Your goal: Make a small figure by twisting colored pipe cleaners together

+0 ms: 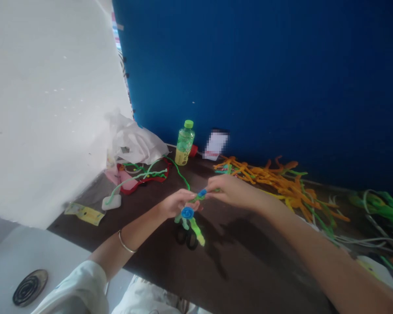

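Observation:
Near the middle of the dark table, my left hand (180, 203) is closed on a fuzzy craft piece (187, 212) with a blue spiral and light green and yellow-green parts hanging below. My right hand (221, 188) pinches the small blue and green end (201, 193) of the piece, just right of my left hand. A long green fuzzy stem (180, 170) runs from behind my left fingers toward the back left. Black scissor handles (186, 240) lie beneath the piece.
A green-capped bottle (185, 144) and a phone (216, 145) stand at the back. Orange fuzzy stems (268, 176) are heaped right, green ones (383, 211) farther right. At left are a white plastic bag (137, 141), a white block (112, 202) and a yellow packet (87, 213).

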The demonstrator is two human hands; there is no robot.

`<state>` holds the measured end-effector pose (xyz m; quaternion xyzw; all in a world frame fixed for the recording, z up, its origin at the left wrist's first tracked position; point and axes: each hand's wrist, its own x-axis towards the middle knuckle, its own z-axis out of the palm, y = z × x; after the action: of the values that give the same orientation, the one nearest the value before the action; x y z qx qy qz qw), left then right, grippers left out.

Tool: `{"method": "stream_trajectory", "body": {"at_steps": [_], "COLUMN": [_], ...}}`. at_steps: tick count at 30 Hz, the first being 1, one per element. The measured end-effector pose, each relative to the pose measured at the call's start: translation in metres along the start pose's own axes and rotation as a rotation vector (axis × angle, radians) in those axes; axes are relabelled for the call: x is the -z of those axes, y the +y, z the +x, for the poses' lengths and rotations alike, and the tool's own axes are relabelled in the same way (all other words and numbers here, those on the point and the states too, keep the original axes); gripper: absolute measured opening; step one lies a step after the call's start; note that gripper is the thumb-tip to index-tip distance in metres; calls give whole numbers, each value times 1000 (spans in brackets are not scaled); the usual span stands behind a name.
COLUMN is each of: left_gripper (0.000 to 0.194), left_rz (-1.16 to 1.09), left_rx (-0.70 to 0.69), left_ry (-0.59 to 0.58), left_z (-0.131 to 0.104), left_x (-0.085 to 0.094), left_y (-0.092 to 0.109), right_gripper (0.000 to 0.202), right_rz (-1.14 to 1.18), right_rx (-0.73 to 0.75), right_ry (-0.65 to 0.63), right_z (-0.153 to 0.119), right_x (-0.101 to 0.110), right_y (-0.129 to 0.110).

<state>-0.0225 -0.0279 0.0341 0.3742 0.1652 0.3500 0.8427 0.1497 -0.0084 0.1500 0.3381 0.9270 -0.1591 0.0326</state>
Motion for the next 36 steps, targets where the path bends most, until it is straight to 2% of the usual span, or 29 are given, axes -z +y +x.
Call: {"method": "stream_trajectory", "body": {"at_steps": [2, 6, 13, 16, 19, 23, 26, 31, 36], "left_gripper": [32, 27, 27, 27, 27, 23, 22, 18, 12], "left_rz": [47, 83, 58, 50, 45, 12, -10, -120, -245], "left_rx": [11, 57, 118, 70, 24, -35, -85, -149, -175], "left_ry": [-39, -45, 13, 75, 184, 338, 394, 383, 270], "left_z": [-1, -4, -4, 0, 3, 7, 8, 7, 4], "left_x": [-1, -5, -6, -6, -6, -2, 1, -1, -6], "left_y": [1, 4, 5, 3, 0, -7, -10, -4, 2], "right_gripper": [24, 18, 15, 16, 15, 15, 18, 16, 17], "right_rz": [-1, -58, -357, -512, -603, -647, -680, -705, -641], "right_rx": [-19, -10, 31, 47, 55, 104, 135, 110, 115], "right_ry": [-16, -19, -50, -65, -62, 4, 71, 171, 253], "right_z": [3, 9, 22, 26, 28, 27, 24, 14, 3], "right_x": [4, 9, 26, 29, 25, 13, 6, -2, -13], "right_y": [0, -5, -31, -43, -52, -58, -59, -51, -33]}}
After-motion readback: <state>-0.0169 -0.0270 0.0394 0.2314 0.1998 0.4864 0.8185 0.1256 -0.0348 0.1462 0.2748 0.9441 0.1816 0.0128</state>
